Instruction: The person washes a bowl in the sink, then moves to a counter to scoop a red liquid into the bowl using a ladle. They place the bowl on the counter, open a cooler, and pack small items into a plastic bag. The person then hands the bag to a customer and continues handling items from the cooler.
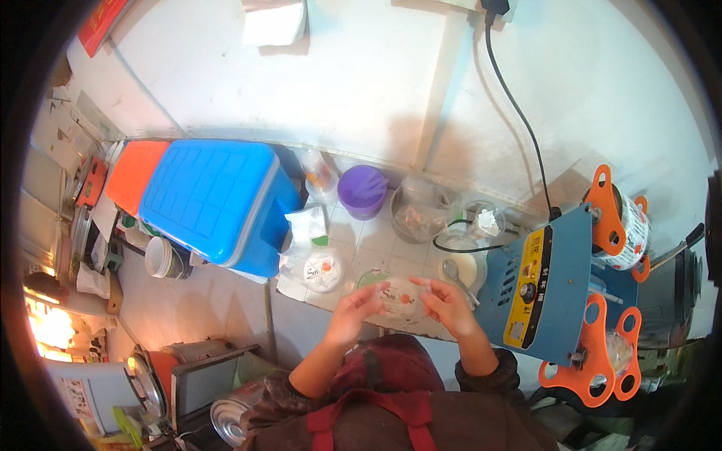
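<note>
My left hand (361, 307) and my right hand (448, 307) are raised at the front edge of the white tiled counter. Between them is a clear printed plastic film (401, 297), its opposite edges pinched by thumb and fingers. Whether a container sits under the film is hard to tell. Just behind it a green round patch (374, 278) shows partly. To the left, a round container (322, 270) topped with similar printed film stands on the counter. Near my right hand a spoon (453, 272) rests on a tub (471, 269) with pale contents.
A blue cup sealing machine (547, 282) with orange film-roll holders (606, 211) stands at right, its black cord (516, 107) running up the wall. Along the back are a purple bucket (361, 194) and a bowl with plastic bags (420, 217). A large blue lidded box (211, 197) occupies the left.
</note>
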The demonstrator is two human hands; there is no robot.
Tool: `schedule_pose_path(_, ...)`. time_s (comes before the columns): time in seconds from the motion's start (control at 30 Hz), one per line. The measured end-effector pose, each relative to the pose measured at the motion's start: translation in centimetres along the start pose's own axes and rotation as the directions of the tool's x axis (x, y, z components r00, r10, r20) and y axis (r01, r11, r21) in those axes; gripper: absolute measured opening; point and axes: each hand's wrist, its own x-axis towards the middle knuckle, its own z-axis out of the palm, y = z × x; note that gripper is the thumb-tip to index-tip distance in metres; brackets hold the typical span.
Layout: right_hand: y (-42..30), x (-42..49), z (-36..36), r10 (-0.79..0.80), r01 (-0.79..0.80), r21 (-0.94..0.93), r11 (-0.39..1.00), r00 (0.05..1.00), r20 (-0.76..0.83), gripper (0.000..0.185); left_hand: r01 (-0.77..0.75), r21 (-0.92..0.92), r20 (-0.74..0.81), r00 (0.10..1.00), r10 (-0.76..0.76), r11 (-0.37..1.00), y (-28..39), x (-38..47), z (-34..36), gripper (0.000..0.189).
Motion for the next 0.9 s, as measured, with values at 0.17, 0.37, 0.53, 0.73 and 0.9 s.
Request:
schedule_pose_path(0.17, 0.7, 2.1, -0.1, -0.098, 0.053, -0.209, 0.976, 0.973, -0.210, 0.030, 0.100, -0.055, 0.023, 0.995, -0.099, 0.993, -0.7, 1.5, -0.7, 0.042)
schedule_pose_path(0.37, 0.9, 10.1, -5.2, -0.630, 0.247, -0.634, 0.733, 0.598, -0.496, 0.017, 0.096, -0.026, 0.009, 0.995, -0.096, 0.995, -1.0, 3.6, -1.4, 0.043)
schedule_pose_path(0.53, 0.9, 20.6, -9.5, -0.748, 0.015, -0.891, 0.453, 0.550, -0.371, 0.017, 0.082, -0.013, 0.033, 0.996, -0.082, 0.997, -0.9, 4.1, -1.6, 0.041)
schedule_pose_path(0.73, 0.9, 23.8, -11.6, -0.615, -0.218, -0.907, 0.359, 0.676, -0.406, 0.013, 0.072, 0.055, -0.008, 0.997, -0.072, 0.996, -1.0, 3.7, -1.9, 0.040)
schedule_pose_path(0.9, 0.4, 23.6, -10.7, -0.607, -0.271, -0.877, 0.396, 0.639, -0.472, 0.013, 0.064, 0.051, -0.017, 0.998, -0.064, 0.997, -1.5, 3.5, -2.3, 0.040)
